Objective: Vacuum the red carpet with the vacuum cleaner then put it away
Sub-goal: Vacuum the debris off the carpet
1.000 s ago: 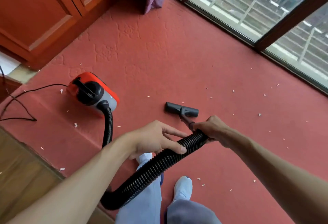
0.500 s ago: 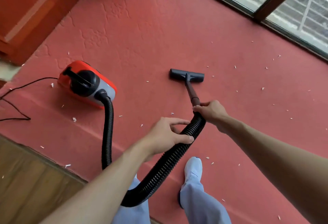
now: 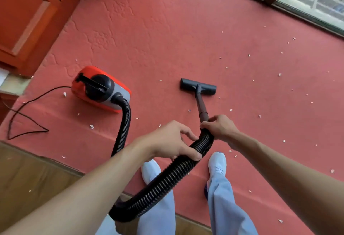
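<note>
— While both feet stand on the red carpet (image 3: 167, 35), what do the hands grip?
— Left hand (image 3: 171, 141) and right hand (image 3: 219, 128) both wrap the hose (image 3: 167, 179) — floor head (image 3: 198, 87) flat ahead, vacuum cleaner (image 3: 101, 89) far left.

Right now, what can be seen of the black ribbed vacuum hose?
The black ribbed plastic hose leaves the red-and-grey canister vacuum, drops, loops low before the person's legs, then rises to the dark wand. The left hand grips it mid-rise; the right hand holds its wand end.
</note>
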### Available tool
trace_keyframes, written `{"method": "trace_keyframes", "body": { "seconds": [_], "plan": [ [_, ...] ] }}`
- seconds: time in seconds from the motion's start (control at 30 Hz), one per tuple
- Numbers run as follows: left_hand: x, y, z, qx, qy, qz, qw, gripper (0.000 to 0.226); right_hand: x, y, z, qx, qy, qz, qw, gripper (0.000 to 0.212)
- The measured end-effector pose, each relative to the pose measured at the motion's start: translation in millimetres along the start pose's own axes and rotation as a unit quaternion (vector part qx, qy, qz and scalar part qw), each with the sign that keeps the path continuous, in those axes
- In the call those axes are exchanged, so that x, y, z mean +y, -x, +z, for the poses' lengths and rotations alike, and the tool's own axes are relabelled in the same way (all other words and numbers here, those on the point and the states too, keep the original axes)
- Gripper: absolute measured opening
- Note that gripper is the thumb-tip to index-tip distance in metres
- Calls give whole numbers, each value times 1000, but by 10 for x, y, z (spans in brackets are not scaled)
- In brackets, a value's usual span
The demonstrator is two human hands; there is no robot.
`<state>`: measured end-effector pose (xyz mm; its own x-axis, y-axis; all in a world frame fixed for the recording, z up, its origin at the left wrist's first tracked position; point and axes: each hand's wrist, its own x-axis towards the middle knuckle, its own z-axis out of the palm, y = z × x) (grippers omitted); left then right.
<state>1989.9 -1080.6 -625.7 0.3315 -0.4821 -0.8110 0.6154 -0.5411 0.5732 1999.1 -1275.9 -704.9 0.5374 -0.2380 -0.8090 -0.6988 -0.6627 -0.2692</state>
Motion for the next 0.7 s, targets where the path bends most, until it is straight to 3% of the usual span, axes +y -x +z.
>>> {"method": "trace_keyframes", "body": {
  "seconds": [0.17, 0.37, 0.47, 0.7],
  "plan": [
    [270, 380, -223, -108, -85, -42, 990, 42, 10, 442, 167, -47, -45, 35, 997, 30],
    [321, 498, -372, -156, -107, -71, 979, 41, -100, 606, 254, -75, -60, 47, 994, 19],
    [214, 452, -343, -135, -100, -68, 983, 46, -107, 532, 290, -50, -64, 50, 995, 20],
    [-151, 223, 24, 0, -38, -26, 999, 46, -107, 262, 362, 37, -94, 37, 994, 24]
  ]
}}
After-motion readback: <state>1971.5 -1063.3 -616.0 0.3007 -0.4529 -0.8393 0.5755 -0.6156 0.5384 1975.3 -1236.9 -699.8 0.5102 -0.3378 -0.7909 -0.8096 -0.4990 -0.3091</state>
